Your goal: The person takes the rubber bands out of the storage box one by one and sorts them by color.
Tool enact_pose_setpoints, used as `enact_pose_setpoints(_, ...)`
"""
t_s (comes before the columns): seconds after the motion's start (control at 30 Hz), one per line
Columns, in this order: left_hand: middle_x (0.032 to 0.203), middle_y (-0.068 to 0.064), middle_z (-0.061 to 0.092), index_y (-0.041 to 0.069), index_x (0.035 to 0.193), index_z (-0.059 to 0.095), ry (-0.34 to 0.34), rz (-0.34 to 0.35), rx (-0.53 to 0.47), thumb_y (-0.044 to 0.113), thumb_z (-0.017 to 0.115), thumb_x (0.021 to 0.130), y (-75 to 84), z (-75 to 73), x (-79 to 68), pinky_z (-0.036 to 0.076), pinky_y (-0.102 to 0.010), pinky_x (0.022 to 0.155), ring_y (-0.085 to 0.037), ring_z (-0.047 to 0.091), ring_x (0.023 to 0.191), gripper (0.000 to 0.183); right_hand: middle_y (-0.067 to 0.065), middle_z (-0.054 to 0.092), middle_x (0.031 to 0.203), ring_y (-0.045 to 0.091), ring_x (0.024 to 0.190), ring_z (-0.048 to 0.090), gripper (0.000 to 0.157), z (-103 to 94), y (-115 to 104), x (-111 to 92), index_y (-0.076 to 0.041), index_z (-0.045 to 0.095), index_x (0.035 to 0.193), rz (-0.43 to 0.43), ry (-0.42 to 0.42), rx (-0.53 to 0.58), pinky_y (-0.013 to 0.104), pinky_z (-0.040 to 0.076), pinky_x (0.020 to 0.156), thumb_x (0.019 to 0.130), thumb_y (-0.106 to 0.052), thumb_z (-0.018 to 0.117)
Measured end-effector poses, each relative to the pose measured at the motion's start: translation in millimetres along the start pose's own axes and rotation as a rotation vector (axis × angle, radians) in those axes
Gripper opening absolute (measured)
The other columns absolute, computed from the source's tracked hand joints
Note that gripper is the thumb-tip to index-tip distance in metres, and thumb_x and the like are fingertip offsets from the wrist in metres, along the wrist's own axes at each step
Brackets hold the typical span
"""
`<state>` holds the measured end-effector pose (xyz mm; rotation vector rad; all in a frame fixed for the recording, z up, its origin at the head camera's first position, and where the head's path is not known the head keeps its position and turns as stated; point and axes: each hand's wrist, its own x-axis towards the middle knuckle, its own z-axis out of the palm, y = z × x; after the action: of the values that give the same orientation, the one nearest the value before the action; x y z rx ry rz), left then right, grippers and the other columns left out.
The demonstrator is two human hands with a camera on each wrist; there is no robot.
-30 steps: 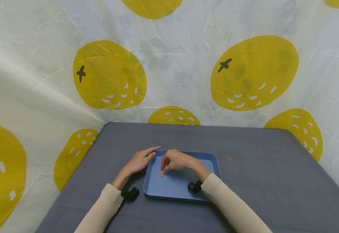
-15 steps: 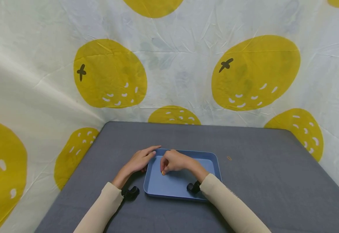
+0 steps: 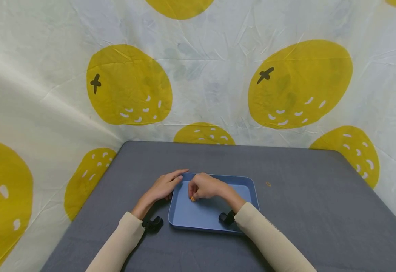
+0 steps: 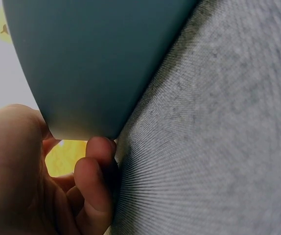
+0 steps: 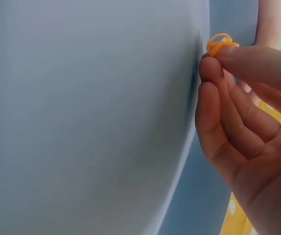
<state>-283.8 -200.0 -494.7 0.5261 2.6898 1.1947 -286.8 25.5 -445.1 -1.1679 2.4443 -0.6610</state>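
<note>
1. a pale cloth (image 3: 211, 83) hangs across the back and left side, printed with big rounded yellow shapes, some with dark cross marks and small white dashes.
2. a dark grey table (image 3: 320, 219) spreads out below it; up close its covering shows a fine weave.
3. a blue tray (image 3: 192, 219) with raised walls and rounded corners lies flat on the table, under the right hand.
4. two cream sleeves (image 3: 269, 236) reach in from the near edge, one on each arm.
5. the left hand (image 3: 165, 186) holds the tray's far left corner: the thumb is at the rim, the index finger stretches out past the far edge, and other fingers bend against the outer wall.
6. the right hand (image 3: 204, 187) is over the left half of the tray, thumb and index finger pressed together on an orange bundle, the other fingers curled in beside them.
7. a black wrist piece (image 3: 153, 225) sits below each wrist.
8. the orange bundle (image 5: 220, 44) pokes out in thin loops from the right fingertips, low over the tray floor; i cannot tell whether it touches.
9. a thin orange loop (image 3: 268, 184) lies on the table, just beyond the tray's right side.
</note>
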Motion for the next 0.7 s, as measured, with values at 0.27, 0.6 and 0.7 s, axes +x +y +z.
enact_pose_setpoints(0.27, 0.070, -0.005, 0.057, 0.038, 0.153, 0.050, 0.008, -0.007, 0.011, 0.035, 0.045, 0.112, -0.4, 0.2, -1.0, 0.048, -0.038, 0.044, -0.020, 0.052, 0.043, 0.041, -0.008, 0.071, 0.075, 0.005, 0.064, 0.060, 0.015, 3.3, 0.5, 0.7, -0.017, 0.079, 0.081, 0.012, 0.023, -0.036, 0.021, 0.050, 0.060, 0.090, -0.005, 0.077)
enact_pose_setpoints(0.6, 0.072, -0.006, 0.057, 0.044, 0.151, 0.049, 0.010, -0.014, -0.002, 0.038, 0.046, 0.111, -2.2, 1.7, -4.0, 0.049, -0.039, 0.045, -0.021, 0.053, 0.044, 0.041, -0.008, 0.070, 0.073, 0.005, 0.063, 0.058, 0.018, 5.0, -2.6, -1.2, -0.017, 0.077, 0.078, 0.016, 0.059, -0.051, 0.023, 0.049, 0.064, 0.092, -0.006, 0.074)
enact_pose_setpoints(0.7, 0.072, -0.006, 0.058, 0.045, 0.151, 0.049, 0.012, -0.008, -0.002, 0.038, 0.046, 0.111, -3.4, 1.8, -4.6, 0.049, -0.039, 0.045, -0.021, 0.053, 0.044, 0.040, -0.008, 0.070, 0.074, 0.005, 0.063, 0.058, 0.017, 5.9, -3.2, -1.3, -0.017, 0.077, 0.079, 0.006, 0.067, -0.051, 0.022, 0.049, 0.061, 0.092, -0.008, 0.074)
